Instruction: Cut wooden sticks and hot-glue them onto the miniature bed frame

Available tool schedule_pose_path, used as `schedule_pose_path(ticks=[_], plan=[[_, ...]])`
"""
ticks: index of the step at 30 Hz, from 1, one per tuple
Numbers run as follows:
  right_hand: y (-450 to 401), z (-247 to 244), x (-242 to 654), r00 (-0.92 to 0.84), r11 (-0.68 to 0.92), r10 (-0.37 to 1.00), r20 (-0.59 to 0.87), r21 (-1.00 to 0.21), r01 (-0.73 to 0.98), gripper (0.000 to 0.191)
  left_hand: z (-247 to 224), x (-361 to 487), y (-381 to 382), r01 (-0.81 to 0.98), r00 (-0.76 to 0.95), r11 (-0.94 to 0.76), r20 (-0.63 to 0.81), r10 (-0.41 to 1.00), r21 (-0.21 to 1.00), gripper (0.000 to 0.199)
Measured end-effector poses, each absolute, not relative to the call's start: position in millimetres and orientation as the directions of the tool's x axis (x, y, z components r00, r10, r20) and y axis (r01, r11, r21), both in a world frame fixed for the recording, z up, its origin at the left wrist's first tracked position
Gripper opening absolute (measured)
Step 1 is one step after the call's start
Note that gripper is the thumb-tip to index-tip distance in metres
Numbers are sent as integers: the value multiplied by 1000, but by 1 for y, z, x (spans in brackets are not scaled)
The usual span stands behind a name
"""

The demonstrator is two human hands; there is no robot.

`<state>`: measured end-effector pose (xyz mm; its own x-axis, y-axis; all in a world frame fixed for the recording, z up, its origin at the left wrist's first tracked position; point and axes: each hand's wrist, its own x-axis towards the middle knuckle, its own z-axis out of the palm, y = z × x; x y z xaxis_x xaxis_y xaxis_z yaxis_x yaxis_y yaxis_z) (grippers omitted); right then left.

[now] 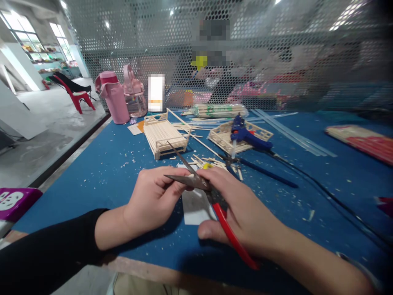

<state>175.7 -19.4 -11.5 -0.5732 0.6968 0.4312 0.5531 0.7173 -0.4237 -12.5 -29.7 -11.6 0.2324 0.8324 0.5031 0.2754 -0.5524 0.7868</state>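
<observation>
My right hand [242, 209] grips red-handled scissors [196, 180], whose blades stand apart and point up and left. My left hand [153, 196] is closed right at the blades, fingertips pinched near the lower blade; whatever it pinches is too small to make out. Both hands hover over a white paper sheet [196, 207] on the blue table mat [92, 180]. Just behind the hands lies a small heap of cut wooden sticks [211, 162].
A stick-built model bed [164, 135] stands behind the hands. A blue glue gun [248, 135] rests on a second stick frame [227, 137], its cable running right. Pink bottles [123, 96], a stick bundle [219, 110] and a perforated screen line the back. Table edge is left.
</observation>
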Motion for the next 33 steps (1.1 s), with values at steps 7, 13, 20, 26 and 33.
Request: schedule_pose_path(ticks=[7, 13, 20, 26, 33], plan=[[-22, -18, 175, -565, 726, 685, 460, -501, 472, 68, -12, -11, -34, 288, 226, -622, 579, 783, 728, 22], [-22, -17, 175, -558, 700, 710, 430, -520, 490, 65, -11, -10, -35, 287, 238, -597, 548, 802, 749, 24], [-21, -19, 179, -554, 740, 673, 490, -458, 493, 62, -15, -11, -36, 235, 256, -493, 436, 863, 838, 25], [-20, -16, 184, -580, 704, 708, 402, -460, 541, 48, -16, -10, -34, 289, 231, -473, 419, 878, 832, 24], [-19, -8, 179, -451, 599, 794, 407, -650, 469, 39, -16, -8, -27, 234, 230, -448, 399, 888, 863, 27]])
